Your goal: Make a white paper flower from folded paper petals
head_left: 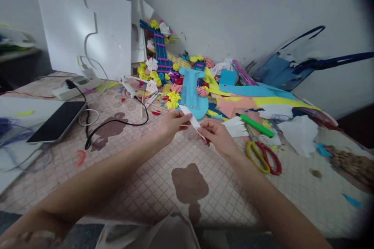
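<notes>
A narrow white paper strip slants between my two hands above the table. My left hand pinches its upper part between thumb and fingers. Lower down, my right hand grips the other end, its fingertips partly hidden behind the paper. Just beyond the strip lies a light-blue paper piece shaped like a guitar or ukulele. Beside it are yellow crepe flowers. To the right of my right hand are a white paper piece with a fringed edge and scissors with yellow and red handles.
A green cutter or marker lies by the scissors. On the left are a glue gun with a black cable, a power strip and a tablet-like device. Paper scraps and a blue bag stand toward the wall.
</notes>
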`<action>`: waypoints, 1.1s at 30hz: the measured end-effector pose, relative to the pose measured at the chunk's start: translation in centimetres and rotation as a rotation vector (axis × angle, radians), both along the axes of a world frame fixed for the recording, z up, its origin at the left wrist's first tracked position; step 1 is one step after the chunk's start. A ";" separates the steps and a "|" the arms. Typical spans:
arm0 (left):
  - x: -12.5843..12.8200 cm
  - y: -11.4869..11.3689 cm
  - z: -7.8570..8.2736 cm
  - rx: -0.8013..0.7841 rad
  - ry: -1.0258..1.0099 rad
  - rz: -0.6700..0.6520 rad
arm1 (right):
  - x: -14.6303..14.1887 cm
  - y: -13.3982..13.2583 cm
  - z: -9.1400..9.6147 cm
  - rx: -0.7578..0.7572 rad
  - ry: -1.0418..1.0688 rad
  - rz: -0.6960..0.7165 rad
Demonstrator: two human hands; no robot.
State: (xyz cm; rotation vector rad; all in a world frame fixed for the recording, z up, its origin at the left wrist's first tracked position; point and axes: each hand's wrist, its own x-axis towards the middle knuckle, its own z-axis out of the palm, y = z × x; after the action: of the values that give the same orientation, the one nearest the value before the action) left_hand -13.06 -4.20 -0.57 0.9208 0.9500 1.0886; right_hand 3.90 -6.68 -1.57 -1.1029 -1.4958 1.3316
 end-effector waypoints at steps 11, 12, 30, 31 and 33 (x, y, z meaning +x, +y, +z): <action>-1.2 1.4 -0.7 -0.076 -0.172 0.108 | -0.4 -0.7 -1.0 -0.138 0.039 -0.018; -1.1 1.4 -0.8 -0.082 -0.198 0.072 | -0.4 -0.7 -1.0 -0.148 0.060 -0.037; 2.2 0.2 -2.5 -0.226 -0.176 -0.134 | 10.8 5.0 4.3 0.622 -0.856 -0.150; 2.6 0.3 -2.5 -0.236 -0.164 -0.148 | 11.9 5.8 4.6 0.649 -0.919 -0.101; 3.3 0.3 -2.5 -0.242 -0.149 -0.183 | 13.1 7.2 4.9 0.646 -1.003 0.033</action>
State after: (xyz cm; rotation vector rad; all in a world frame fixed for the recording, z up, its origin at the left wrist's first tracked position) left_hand -9.80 -3.87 -3.03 0.7027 0.8358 0.8537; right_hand 17.00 0.52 3.30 -1.3455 -2.4098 0.1593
